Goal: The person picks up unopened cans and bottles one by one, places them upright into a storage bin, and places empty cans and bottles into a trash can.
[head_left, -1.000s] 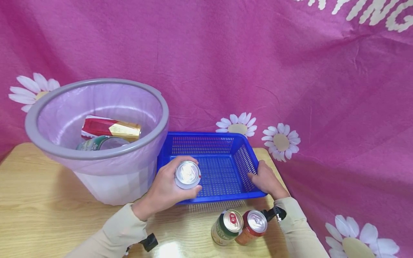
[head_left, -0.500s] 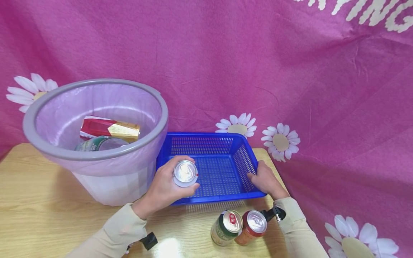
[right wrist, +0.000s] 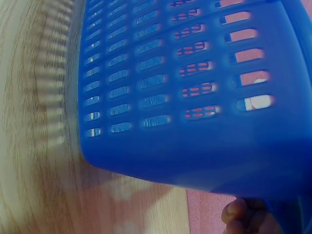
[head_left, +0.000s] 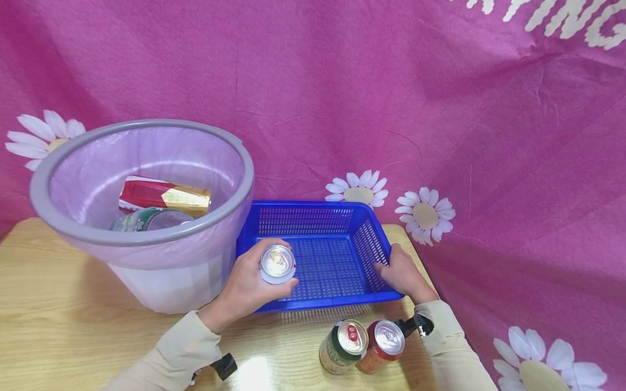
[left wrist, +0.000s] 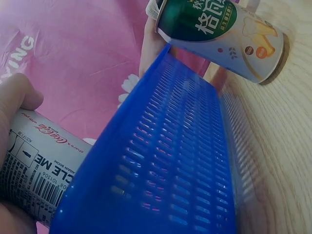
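My left hand curls round a pale Coca-Cola can, holding it upright over the left part of a blue plastic basket. In the left wrist view the can's printed side with a barcode shows behind the basket wall. On the opposite side, my right hand grips the basket's right rim, thumb inside and the other fingers outside. Several fingertips show under the rim in the right wrist view. A green and cream drink can and a red can stand side by side in front of the basket.
A grey-rimmed bin with a thin purple liner stands left of the basket. Inside lie a red and gold can and a green-labelled container. The wooden table meets a pink cloth backdrop behind.
My left hand has drifted slightly left with the Coca-Cola can still in its grip. The bin also sits a little farther left in view. My right hand keeps its place on the basket rim.
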Motion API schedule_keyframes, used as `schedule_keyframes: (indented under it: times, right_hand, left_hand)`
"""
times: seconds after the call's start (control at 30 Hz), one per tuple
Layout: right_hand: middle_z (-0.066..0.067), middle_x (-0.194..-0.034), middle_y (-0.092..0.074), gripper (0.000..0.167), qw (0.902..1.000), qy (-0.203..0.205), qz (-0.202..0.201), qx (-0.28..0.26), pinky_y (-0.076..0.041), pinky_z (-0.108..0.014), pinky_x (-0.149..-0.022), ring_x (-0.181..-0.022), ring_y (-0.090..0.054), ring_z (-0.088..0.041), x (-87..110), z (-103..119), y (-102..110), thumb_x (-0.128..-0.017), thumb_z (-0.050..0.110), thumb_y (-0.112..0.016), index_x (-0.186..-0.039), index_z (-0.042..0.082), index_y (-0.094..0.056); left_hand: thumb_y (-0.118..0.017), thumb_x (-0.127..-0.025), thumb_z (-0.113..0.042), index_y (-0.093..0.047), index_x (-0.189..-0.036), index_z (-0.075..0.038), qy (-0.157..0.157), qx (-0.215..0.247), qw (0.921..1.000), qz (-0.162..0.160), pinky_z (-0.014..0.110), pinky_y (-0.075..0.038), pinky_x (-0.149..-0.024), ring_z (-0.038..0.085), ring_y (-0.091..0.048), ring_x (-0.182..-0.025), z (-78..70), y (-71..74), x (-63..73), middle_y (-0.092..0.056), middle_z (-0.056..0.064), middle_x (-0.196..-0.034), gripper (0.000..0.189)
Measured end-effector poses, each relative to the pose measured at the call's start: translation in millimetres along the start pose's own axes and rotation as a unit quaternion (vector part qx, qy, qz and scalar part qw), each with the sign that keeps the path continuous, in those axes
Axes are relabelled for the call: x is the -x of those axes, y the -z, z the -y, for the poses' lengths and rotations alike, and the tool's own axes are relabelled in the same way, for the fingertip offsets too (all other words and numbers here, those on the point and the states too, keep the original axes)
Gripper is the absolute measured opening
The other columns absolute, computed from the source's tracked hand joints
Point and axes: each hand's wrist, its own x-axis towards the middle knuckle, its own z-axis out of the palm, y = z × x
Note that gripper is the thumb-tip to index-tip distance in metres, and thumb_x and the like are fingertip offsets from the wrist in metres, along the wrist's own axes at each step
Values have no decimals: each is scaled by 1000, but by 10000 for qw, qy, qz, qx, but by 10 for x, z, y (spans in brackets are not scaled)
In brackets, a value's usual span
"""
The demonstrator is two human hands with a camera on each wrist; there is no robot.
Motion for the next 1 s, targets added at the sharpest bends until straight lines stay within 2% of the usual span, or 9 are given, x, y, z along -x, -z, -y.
schedule_keyframes:
  times: [0.27,0.57,0.77,1.0]
  right_hand:
    - [-28,-110,-62,50,10000,-13,-7,-6,-58,-56,-93,-99,-66,-37,9,4,-7,-97,22,-61,-128,-11,-41]
    - [-29,-110,-63,49,10000,12,-25,-13,-59,-56,-92,-98,-66,-38,-4,10,-13,-97,22,-61,-127,-11,-42]
    - [-29,-113,-62,50,10000,13,11,-8,-59,-57,-93,-100,-66,-39,0,17,-4,-98,23,-60,-129,-11,-41]
    - [-30,-113,-62,51,10000,13,5,21,-58,-58,-95,-101,-66,-39,1,7,-4,-98,22,-60,-130,-12,-40]
  left_hand:
    - [-92,-69,-16,-62,-123,-14,139,4,9999,74,28,-61,-82,14,-70,-95,47,0,13,-73,4,-112,62]
    - [-93,-68,-16,-63,-122,-12,134,-142,9998,15,28,-61,-83,15,-71,-96,110,-19,25,-74,5,-113,62]
    - [-93,-69,-19,-64,-122,-13,283,-203,9993,164,28,-60,-84,16,-70,-96,152,-31,27,-74,4,-110,61]
    - [-93,-70,-21,-63,-122,-12,309,-259,9988,264,28,-60,-84,14,-70,-95,154,-32,20,-73,3,-110,61]
